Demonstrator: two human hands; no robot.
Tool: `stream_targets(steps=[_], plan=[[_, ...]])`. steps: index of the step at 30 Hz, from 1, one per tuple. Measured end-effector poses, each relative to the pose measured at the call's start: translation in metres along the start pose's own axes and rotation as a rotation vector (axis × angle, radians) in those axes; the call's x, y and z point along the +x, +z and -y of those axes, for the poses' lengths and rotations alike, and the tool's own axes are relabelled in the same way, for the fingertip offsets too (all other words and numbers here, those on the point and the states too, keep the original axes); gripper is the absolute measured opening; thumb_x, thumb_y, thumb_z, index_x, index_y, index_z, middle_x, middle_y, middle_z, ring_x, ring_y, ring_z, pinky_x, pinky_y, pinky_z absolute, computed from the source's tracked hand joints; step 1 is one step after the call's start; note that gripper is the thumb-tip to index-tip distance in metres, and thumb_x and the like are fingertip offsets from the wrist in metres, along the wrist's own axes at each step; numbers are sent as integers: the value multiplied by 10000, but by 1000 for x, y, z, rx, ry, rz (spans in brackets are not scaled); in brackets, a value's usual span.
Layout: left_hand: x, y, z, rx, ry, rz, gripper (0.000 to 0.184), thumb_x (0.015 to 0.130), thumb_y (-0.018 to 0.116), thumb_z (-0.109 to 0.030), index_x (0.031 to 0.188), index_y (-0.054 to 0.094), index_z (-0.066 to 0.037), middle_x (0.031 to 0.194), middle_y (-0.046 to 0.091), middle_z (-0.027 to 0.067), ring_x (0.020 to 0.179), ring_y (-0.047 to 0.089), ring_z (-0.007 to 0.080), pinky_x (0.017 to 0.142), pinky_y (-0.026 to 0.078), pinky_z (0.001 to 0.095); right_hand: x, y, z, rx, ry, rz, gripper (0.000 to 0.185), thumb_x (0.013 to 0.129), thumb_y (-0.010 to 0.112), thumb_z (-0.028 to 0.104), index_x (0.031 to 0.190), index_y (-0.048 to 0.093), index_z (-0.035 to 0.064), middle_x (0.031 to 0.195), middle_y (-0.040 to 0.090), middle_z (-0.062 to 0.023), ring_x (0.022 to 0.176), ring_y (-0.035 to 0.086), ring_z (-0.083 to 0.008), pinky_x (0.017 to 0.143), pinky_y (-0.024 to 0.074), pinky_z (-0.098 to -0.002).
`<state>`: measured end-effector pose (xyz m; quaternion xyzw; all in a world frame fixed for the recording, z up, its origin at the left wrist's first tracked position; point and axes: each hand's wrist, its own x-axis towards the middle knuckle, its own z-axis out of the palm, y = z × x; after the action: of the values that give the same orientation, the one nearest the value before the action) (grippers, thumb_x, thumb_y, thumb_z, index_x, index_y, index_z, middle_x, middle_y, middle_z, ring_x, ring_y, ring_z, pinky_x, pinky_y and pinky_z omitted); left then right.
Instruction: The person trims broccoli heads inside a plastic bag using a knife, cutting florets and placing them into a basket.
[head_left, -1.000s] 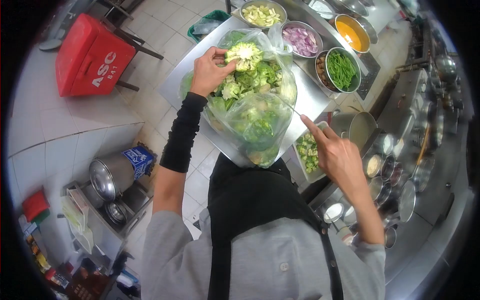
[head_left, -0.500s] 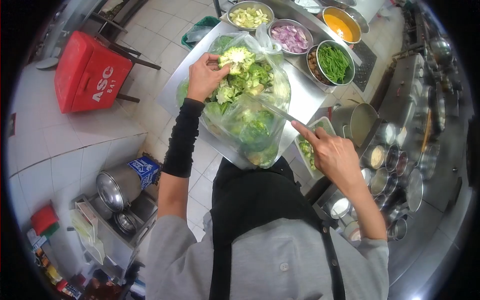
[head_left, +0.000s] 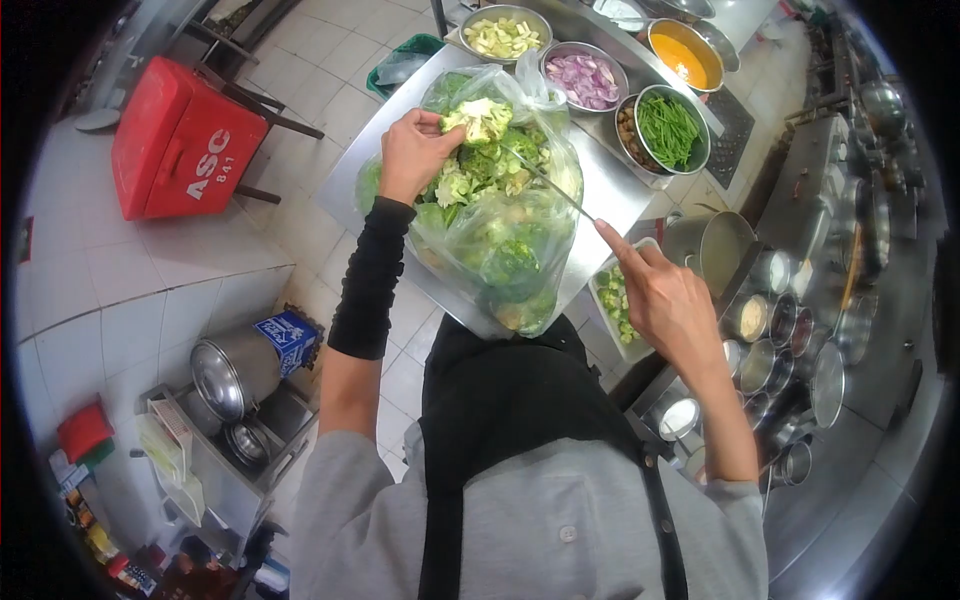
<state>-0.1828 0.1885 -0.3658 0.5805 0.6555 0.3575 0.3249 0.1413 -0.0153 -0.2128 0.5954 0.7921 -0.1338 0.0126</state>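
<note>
Now, as I judge, the step in hand is the cutting of the broccoli into smaller pieces. The left hand (head_left: 412, 155) is partly closed, with the thumb and fingers pinching a broccoli piece (head_left: 480, 121), and it holds this piece above the other broccoli (head_left: 458, 182) in the open plastic bag (head_left: 520, 300). The bag lies on the metal worktop (head_left: 618, 195), in front of the black apron (head_left: 505, 400). The right hand (head_left: 670, 300) is curled around the handle of the knife (head_left: 553, 187), with the index finger stretched forward along it. The blade points to the broccoli, and its tip is near the held piece, but I cannot tell if they touch. Beside the worktop, some cut pieces (head_left: 612, 295) are in a white basket (head_left: 637, 352). Onion pieces (head_left: 583, 80) are in a bowl behind the bag. In my opinion, the next cut calls for a steady pinch, the blade guided to the stem, and the left fingertips kept away from the edge
</note>
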Motion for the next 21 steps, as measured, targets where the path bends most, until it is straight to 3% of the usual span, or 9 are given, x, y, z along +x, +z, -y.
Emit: stream_targets(steps=[5,8,11,14,17,21], plan=[[-1,3,-1,8,24,8,552,782,964,-354,1107,790,56,971,827,128,860,784,198,833,631,345,11,12,0,-42,17,23,874,924,641,-7,1738,461,253,946,713,-176,721,753,-397,689,630,-522],[1,2,-7,-48,-83,28,552,762,971,-346,1102,793,51,960,828,112,848,783,188,835,630,344,11,17,-2,-64,10,26,887,911,652,-13,1736,465,255,933,708,-174,716,749,-388,686,629,-521],[8,-1,11,-80,-91,34,457,853,929,-323,1046,791,67,957,815,129,834,780,191,836,644,332,-6,-10,0,-34,37,12,857,936,663,-4,1727,482,271,919,696,-164,707,737,-382,681,619,-522],[2,-13,9,-647,-318,277,398,999,814,-264,1151,748,97,1089,794,196,893,792,229,836,664,315,-19,-23,3,61,80,-63,799,974,674,13,1706,518,292,902,679,-150,701,720,-386,680,600,-530],[-10,-24,-11,-903,-522,349,345,1097,682,-189,1262,651,113,1181,741,233,967,797,278,830,682,313,-22,-17,-1,152,108,-141,757,996,682,23,1683,551,313,888,668,-138,701,709,-392,680,585,-536],[-14,-22,0,-1047,-575,442,324,1108,660,-186,1281,571,74,1213,692,212,1037,796,317,819,677,312,-25,-6,2,227,99,-171,760,991,688,18,1672,565,330,877,663,-130,710,714,-384,685,587,-535]])
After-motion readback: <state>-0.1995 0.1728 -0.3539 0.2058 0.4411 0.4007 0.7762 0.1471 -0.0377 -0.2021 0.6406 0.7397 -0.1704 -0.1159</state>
